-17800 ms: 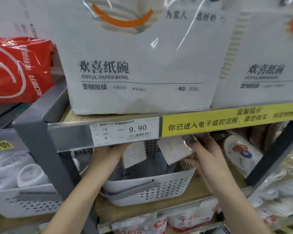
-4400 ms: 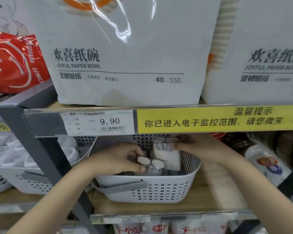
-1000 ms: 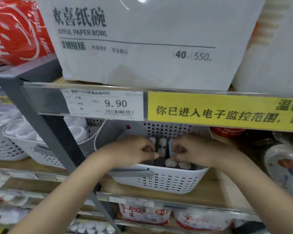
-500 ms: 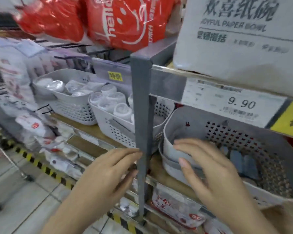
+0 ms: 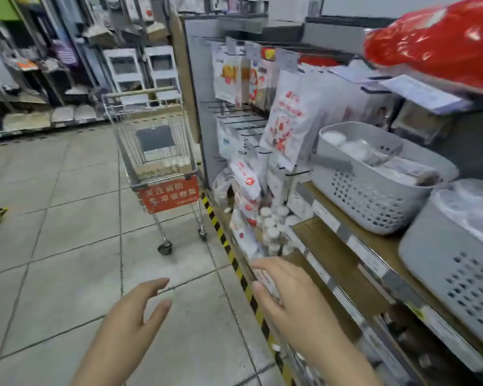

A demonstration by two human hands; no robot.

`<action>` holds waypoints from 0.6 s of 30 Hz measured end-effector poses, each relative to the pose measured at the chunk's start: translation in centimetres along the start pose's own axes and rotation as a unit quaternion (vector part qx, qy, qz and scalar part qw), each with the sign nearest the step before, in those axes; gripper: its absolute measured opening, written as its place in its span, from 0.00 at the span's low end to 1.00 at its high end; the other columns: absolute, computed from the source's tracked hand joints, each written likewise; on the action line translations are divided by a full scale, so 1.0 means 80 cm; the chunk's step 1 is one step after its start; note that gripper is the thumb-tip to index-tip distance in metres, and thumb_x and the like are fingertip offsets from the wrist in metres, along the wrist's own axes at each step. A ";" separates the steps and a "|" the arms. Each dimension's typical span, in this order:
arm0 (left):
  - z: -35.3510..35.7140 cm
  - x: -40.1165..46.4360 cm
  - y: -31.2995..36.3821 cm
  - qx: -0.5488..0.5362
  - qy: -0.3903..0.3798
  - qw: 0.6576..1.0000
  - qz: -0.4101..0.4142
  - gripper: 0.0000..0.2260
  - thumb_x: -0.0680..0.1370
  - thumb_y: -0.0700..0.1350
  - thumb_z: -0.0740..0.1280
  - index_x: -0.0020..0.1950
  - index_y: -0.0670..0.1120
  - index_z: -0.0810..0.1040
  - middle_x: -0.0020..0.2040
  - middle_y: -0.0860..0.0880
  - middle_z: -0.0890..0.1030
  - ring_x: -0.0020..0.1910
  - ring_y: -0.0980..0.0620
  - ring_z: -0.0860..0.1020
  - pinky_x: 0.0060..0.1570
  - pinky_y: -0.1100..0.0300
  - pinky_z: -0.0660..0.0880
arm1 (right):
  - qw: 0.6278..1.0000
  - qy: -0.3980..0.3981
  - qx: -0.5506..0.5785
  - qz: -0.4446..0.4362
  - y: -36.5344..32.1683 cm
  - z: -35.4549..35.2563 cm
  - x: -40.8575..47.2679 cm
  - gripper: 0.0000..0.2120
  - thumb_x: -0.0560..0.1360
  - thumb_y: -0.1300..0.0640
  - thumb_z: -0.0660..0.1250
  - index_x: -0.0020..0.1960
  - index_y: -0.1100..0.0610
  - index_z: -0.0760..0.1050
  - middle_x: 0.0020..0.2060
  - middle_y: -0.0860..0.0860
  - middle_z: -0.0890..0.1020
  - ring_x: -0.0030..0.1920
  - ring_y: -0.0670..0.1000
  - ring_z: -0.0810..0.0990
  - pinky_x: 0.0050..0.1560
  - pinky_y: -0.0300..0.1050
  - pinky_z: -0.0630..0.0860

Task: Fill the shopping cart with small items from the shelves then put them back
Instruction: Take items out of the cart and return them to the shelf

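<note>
The fingers (image 5: 154, 286) of the left hand (image 5: 129, 316) are straight and loosely spread, holding nothing, stretched out over the floor (image 5: 53, 246). The right hand (image 5: 287, 299) lies just to its right, its fingers likewise extended and slightly apart, empty, hovering over the striped tape (image 5: 234, 260) at the foot of the shelves (image 5: 346, 263). The two hands are near each other but apart.

Farther off and a little left stands the cart (image 5: 156, 151), on the floor beside the end of the shelves, well apart from both hands. It carries a red sign (image 5: 169, 196) on its near end, and small pale items (image 5: 176, 162) lie low inside it.

On the right, a grey basket (image 5: 371, 185) sits on a wooden shelf, with a second basket (image 5: 457, 254) nearer. Packets (image 5: 287, 129) hang on hooks to the left of them, and a red bag (image 5: 441, 40) lies on the top shelf.
</note>
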State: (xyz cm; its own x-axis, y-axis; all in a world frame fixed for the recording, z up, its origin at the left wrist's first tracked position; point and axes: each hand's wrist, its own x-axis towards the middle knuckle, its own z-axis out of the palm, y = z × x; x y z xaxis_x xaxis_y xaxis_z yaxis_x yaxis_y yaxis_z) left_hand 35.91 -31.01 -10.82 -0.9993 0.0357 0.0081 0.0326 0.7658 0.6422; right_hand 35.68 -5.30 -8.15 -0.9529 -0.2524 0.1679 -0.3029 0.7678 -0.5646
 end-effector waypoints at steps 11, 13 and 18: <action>-0.096 0.075 -0.146 -0.014 0.120 0.983 -0.139 0.11 0.77 0.46 0.66 0.57 0.57 0.74 0.52 0.61 0.77 0.55 0.58 0.76 0.53 0.60 0.71 | 0.988 -0.151 0.029 0.013 -0.019 0.140 0.184 0.16 0.81 0.47 0.56 0.68 0.45 0.68 0.63 0.37 0.71 0.59 0.38 0.71 0.60 0.35 0.68; -0.098 0.118 -0.157 -0.018 0.113 0.983 -0.144 0.12 0.78 0.46 0.66 0.61 0.55 0.75 0.55 0.59 0.77 0.56 0.58 0.75 0.52 0.62 0.69 | 0.986 -0.159 0.032 0.031 -0.003 0.153 0.221 0.16 0.80 0.47 0.57 0.67 0.45 0.69 0.62 0.38 0.73 0.58 0.38 0.71 0.58 0.34 0.69; -0.116 0.254 -0.169 -0.011 0.108 0.989 -0.101 0.15 0.78 0.48 0.64 0.65 0.53 0.74 0.59 0.61 0.75 0.59 0.62 0.72 0.58 0.65 0.66 | 0.987 -0.144 0.045 0.057 0.024 0.180 0.348 0.14 0.80 0.49 0.60 0.65 0.46 0.71 0.58 0.37 0.73 0.59 0.39 0.72 0.56 0.31 0.67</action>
State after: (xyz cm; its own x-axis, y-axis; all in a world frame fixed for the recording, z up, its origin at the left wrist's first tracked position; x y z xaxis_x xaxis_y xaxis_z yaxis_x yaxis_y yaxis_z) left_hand 15.01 -46.61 -12.19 -0.9658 -0.2563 0.0397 -0.1661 0.7287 0.6644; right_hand 8.77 -19.34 -16.19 -0.9332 -0.3349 -0.1301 -0.1796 0.7484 -0.6385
